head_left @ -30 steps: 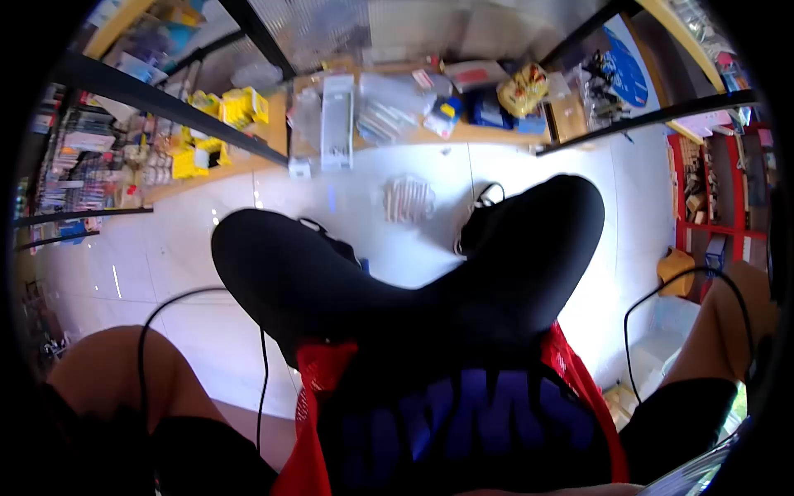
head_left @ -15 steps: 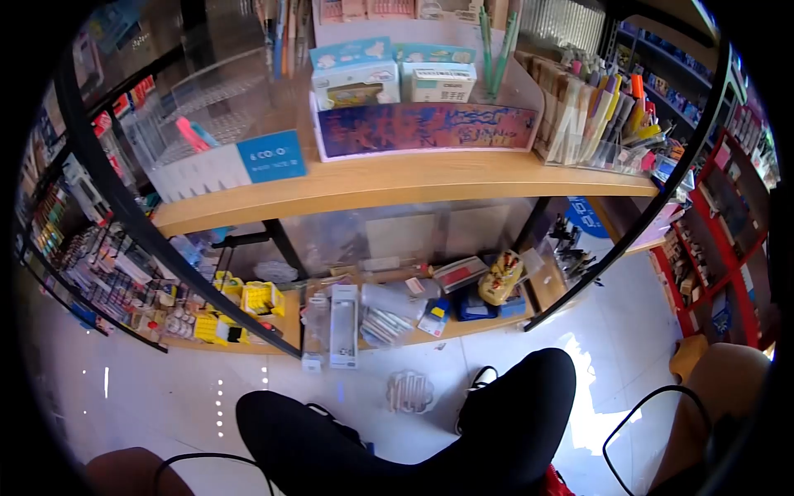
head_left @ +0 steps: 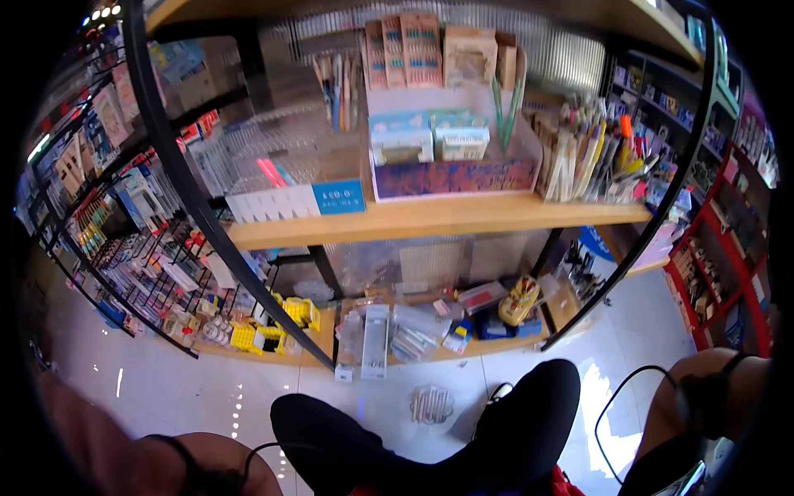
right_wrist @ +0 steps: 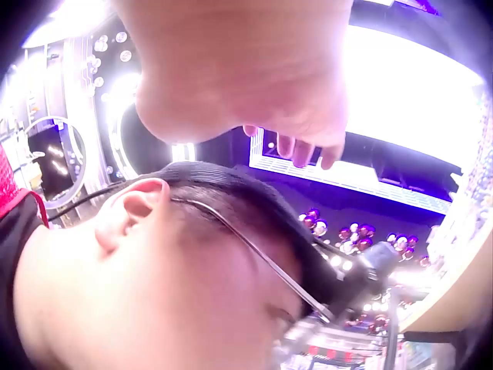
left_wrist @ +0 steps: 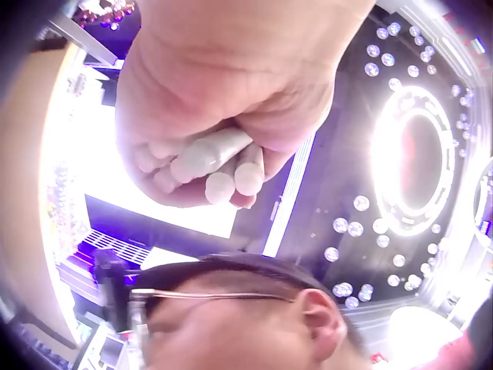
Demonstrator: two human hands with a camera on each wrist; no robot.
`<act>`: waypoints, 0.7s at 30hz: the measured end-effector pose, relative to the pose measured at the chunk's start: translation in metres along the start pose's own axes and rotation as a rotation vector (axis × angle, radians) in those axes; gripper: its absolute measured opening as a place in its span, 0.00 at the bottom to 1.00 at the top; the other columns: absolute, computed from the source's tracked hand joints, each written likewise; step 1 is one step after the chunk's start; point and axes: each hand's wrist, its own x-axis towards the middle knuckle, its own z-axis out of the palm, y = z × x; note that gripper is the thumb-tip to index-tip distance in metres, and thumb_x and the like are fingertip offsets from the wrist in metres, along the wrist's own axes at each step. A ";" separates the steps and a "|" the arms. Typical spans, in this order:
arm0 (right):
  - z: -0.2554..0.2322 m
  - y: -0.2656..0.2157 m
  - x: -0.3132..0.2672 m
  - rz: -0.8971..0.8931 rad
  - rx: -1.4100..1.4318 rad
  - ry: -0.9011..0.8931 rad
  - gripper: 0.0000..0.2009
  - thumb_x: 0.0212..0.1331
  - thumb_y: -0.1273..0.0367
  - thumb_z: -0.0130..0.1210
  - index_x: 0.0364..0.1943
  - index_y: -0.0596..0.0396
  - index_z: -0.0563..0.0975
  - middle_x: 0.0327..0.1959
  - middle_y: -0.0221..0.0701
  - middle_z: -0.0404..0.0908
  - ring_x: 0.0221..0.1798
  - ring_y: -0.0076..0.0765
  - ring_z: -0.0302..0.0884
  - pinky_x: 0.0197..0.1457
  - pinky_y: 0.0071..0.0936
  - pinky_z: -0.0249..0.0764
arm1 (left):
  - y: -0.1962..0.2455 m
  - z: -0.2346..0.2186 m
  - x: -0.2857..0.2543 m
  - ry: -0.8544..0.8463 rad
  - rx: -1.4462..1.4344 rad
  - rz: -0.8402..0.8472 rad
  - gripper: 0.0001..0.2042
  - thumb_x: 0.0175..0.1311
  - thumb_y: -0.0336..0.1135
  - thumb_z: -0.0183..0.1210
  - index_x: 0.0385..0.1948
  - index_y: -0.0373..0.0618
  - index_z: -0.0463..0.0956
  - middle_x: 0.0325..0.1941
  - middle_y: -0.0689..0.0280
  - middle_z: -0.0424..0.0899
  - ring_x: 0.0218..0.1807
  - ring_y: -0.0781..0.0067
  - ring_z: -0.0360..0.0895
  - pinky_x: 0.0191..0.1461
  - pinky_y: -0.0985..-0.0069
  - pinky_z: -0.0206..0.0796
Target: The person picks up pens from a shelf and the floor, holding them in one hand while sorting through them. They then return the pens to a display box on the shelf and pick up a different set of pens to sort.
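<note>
In the left wrist view my left hand (left_wrist: 223, 77) has its fingers curled round several white pen-like sticks (left_wrist: 219, 150), their rounded ends poking out of the palm. It is raised beside my head, whose glasses and ear show below it. My right hand (right_wrist: 246, 73), also up by the head, holds nothing that shows, and its fingertips (right_wrist: 304, 148) extend past the palm edge. At the head view's lower corners only the wrists and forearms appear, with a dark band (head_left: 707, 405) round the right wrist. Both hands lie outside that view.
Ahead, a wooden shelf (head_left: 447, 217) bears a display box (head_left: 463, 178) of stationery and a pen holder (head_left: 591, 165). Packets and a clear tray (head_left: 375, 343) lie on the lower shelf. Black posts (head_left: 207, 207) flank it. A striped clear box (head_left: 432, 405) sits on the floor between my feet.
The head view has tilted up from lap and floor to the shelf, then turned slightly left. Both forearms have risen in the picture, the left one now blurred at the lower left corner.
</note>
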 end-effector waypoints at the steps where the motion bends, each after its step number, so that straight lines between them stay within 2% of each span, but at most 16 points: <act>1: 0.005 0.000 -0.001 0.013 0.011 -0.009 0.26 0.67 0.49 0.53 0.58 0.55 0.74 0.48 0.40 0.75 0.50 0.42 0.76 0.58 0.39 0.72 | -0.015 -0.018 -0.012 0.067 -0.100 -0.060 0.13 0.72 0.41 0.58 0.54 0.54 0.71 0.38 0.65 0.82 0.29 0.72 0.82 0.37 0.65 0.80; 2: 0.014 0.002 -0.009 0.049 0.026 -0.027 0.26 0.67 0.50 0.54 0.58 0.55 0.74 0.47 0.40 0.75 0.49 0.42 0.77 0.57 0.38 0.73 | -0.040 -0.038 -0.030 0.135 -0.202 -0.125 0.07 0.79 0.33 0.48 0.51 0.48 0.62 0.33 0.65 0.74 0.29 0.71 0.77 0.35 0.60 0.76; 3: 0.025 0.006 -0.020 0.102 0.056 -0.058 0.25 0.67 0.50 0.55 0.57 0.56 0.74 0.46 0.40 0.76 0.48 0.42 0.77 0.56 0.38 0.74 | -0.082 -0.041 -0.041 0.266 -0.347 -0.101 0.06 0.80 0.34 0.48 0.47 0.48 0.60 0.28 0.66 0.73 0.28 0.69 0.79 0.33 0.55 0.80; 4: 0.041 0.015 -0.032 0.212 0.087 -0.116 0.25 0.67 0.50 0.56 0.57 0.56 0.74 0.45 0.40 0.76 0.48 0.42 0.78 0.56 0.37 0.74 | -0.117 -0.036 -0.040 0.365 -0.443 -0.167 0.06 0.77 0.31 0.50 0.44 0.49 0.60 0.27 0.68 0.71 0.27 0.68 0.79 0.32 0.53 0.81; 5: 0.059 0.024 -0.045 0.337 0.124 -0.199 0.25 0.67 0.51 0.56 0.56 0.57 0.74 0.45 0.40 0.76 0.47 0.42 0.78 0.55 0.37 0.75 | -0.153 -0.037 -0.046 0.368 -0.488 -0.266 0.09 0.72 0.29 0.53 0.44 0.50 0.61 0.27 0.68 0.70 0.26 0.68 0.77 0.34 0.49 0.83; 6: 0.081 0.044 -0.061 0.412 0.157 -0.356 0.23 0.62 0.56 0.62 0.54 0.57 0.73 0.37 0.33 0.72 0.38 0.34 0.74 0.44 0.28 0.72 | -0.183 -0.036 -0.053 0.394 -0.561 -0.400 0.11 0.67 0.27 0.56 0.44 0.51 0.62 0.28 0.69 0.69 0.26 0.70 0.76 0.38 0.46 0.84; 7: 0.102 0.042 -0.061 0.749 0.227 -0.430 0.20 0.65 0.61 0.62 0.54 0.57 0.74 0.46 0.36 0.76 0.41 0.33 0.74 0.49 0.31 0.72 | -0.202 -0.027 -0.048 0.412 -0.541 -0.536 0.13 0.66 0.27 0.58 0.45 0.52 0.63 0.28 0.69 0.68 0.25 0.71 0.75 0.38 0.46 0.85; 8: 0.115 0.056 -0.073 0.905 0.187 -0.567 0.22 0.65 0.66 0.63 0.61 0.57 0.72 0.48 0.34 0.75 0.43 0.27 0.73 0.50 0.28 0.72 | -0.224 -0.028 -0.053 0.363 -0.566 -0.632 0.14 0.66 0.27 0.59 0.47 0.51 0.64 0.28 0.69 0.68 0.26 0.71 0.75 0.37 0.52 0.84; 9: 0.131 0.068 -0.078 0.987 0.094 -0.719 0.25 0.68 0.67 0.62 0.66 0.58 0.69 0.48 0.33 0.73 0.42 0.23 0.74 0.48 0.24 0.72 | -0.239 -0.025 -0.055 0.329 -0.692 -0.665 0.15 0.67 0.26 0.61 0.52 0.49 0.67 0.32 0.67 0.72 0.30 0.71 0.77 0.35 0.65 0.78; 11: 0.154 0.098 -0.103 1.091 0.176 -0.771 0.24 0.74 0.67 0.57 0.69 0.60 0.65 0.43 0.32 0.73 0.32 0.18 0.75 0.36 0.18 0.71 | -0.255 -0.022 -0.054 0.325 -0.692 -0.758 0.15 0.69 0.27 0.59 0.53 0.46 0.69 0.32 0.65 0.73 0.31 0.70 0.77 0.35 0.66 0.75; 13: 0.172 0.113 -0.108 1.294 0.320 -0.703 0.24 0.75 0.70 0.55 0.71 0.60 0.63 0.38 0.29 0.74 0.31 0.17 0.77 0.34 0.18 0.71 | -0.272 -0.032 -0.060 0.284 -0.696 -0.768 0.11 0.70 0.29 0.58 0.51 0.44 0.71 0.32 0.64 0.75 0.31 0.70 0.77 0.35 0.66 0.74; 16: 0.186 0.138 -0.122 1.250 0.278 -0.581 0.22 0.75 0.71 0.55 0.68 0.64 0.67 0.33 0.27 0.76 0.30 0.17 0.77 0.33 0.19 0.72 | -0.284 -0.056 -0.069 0.241 -0.768 -0.714 0.09 0.71 0.31 0.59 0.47 0.41 0.73 0.32 0.63 0.78 0.32 0.70 0.79 0.36 0.67 0.75; 17: 0.191 0.146 -0.122 1.255 0.273 -0.592 0.22 0.75 0.71 0.55 0.68 0.64 0.67 0.33 0.27 0.76 0.30 0.17 0.77 0.33 0.19 0.72 | -0.284 -0.063 -0.072 0.248 -0.776 -0.708 0.09 0.71 0.31 0.59 0.47 0.41 0.73 0.32 0.63 0.78 0.32 0.70 0.79 0.36 0.67 0.75; 19: 0.196 0.157 -0.118 1.323 0.194 -0.847 0.18 0.74 0.71 0.57 0.62 0.67 0.73 0.30 0.26 0.79 0.31 0.15 0.76 0.33 0.18 0.71 | -0.281 -0.068 -0.074 0.198 -0.577 -0.764 0.10 0.73 0.34 0.59 0.49 0.40 0.73 0.34 0.60 0.81 0.34 0.69 0.82 0.37 0.67 0.78; 20: 0.201 0.165 -0.123 1.328 0.144 -0.843 0.15 0.72 0.70 0.59 0.55 0.69 0.77 0.29 0.26 0.81 0.30 0.14 0.75 0.33 0.18 0.71 | -0.287 -0.075 -0.079 0.181 -0.610 -0.731 0.14 0.74 0.38 0.60 0.53 0.40 0.73 0.40 0.56 0.85 0.38 0.65 0.86 0.40 0.66 0.81; 21: 0.206 0.172 -0.123 1.329 0.135 -0.852 0.15 0.72 0.70 0.59 0.55 0.69 0.77 0.29 0.26 0.81 0.30 0.14 0.75 0.33 0.18 0.71 | -0.290 -0.081 -0.082 0.183 -0.619 -0.722 0.14 0.74 0.38 0.60 0.53 0.40 0.73 0.40 0.56 0.85 0.38 0.65 0.86 0.40 0.66 0.81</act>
